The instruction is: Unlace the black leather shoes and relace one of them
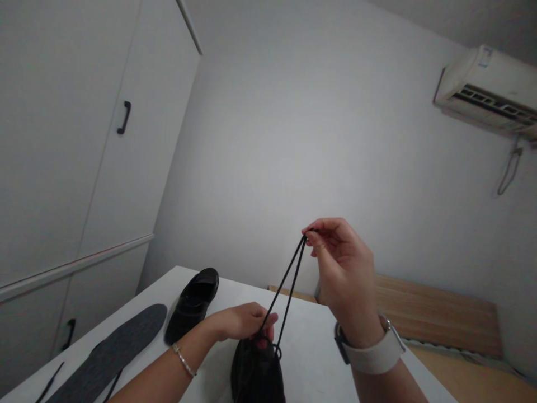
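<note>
A black shoe (pixel 258 375) stands on the white table at the bottom centre, partly cut off by the lower edge. From its top two strands of black shoelace (pixel 289 291) run up, taut, and meet in my right hand (pixel 346 268), which pinches them between thumb and fingertips well above the shoe. My left hand (pixel 251 322) is at the shoe's upper end, its fingers closed around the lower part of the lace; the exact grip is partly hidden.
On the white table (pixel 319 358), a second black shoe (pixel 191 305) lies to the left, beside a dark grey insole (pixel 121 347) and loose black lace ends. Behind are a wall and a wooden board (pixel 436 313); a white cabinet (pixel 84 168) stands left.
</note>
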`<action>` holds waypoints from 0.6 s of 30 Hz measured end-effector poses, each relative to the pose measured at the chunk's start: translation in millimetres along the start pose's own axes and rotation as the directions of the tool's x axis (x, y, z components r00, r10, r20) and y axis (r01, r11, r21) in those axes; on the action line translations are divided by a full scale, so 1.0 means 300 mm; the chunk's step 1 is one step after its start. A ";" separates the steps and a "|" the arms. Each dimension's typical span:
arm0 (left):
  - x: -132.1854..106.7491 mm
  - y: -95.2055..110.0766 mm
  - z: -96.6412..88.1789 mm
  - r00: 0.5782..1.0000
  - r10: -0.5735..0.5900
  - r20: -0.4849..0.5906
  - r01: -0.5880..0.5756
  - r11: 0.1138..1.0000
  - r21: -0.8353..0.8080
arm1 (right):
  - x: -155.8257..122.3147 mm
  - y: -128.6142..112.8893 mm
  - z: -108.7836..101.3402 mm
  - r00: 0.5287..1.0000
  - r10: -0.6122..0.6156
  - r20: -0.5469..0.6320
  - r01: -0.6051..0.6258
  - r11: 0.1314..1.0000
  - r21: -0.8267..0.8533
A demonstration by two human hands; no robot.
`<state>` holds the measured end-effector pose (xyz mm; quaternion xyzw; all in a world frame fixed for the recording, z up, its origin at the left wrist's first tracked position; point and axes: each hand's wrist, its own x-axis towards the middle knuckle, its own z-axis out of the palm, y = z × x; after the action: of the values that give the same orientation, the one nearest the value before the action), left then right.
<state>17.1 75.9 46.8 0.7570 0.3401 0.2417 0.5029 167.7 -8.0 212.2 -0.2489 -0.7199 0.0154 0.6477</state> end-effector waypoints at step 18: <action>-0.024 -0.003 -0.026 0.986 0.162 0.043 -0.159 0.986 -0.056 | 0.068 0.009 0.010 0.983 -0.086 -0.164 0.074 0.994 -0.080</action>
<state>6.8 75.4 48.8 0.7741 0.2595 0.2721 0.5093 165.1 3.0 229.7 -0.2439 -0.6727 -0.0580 0.6962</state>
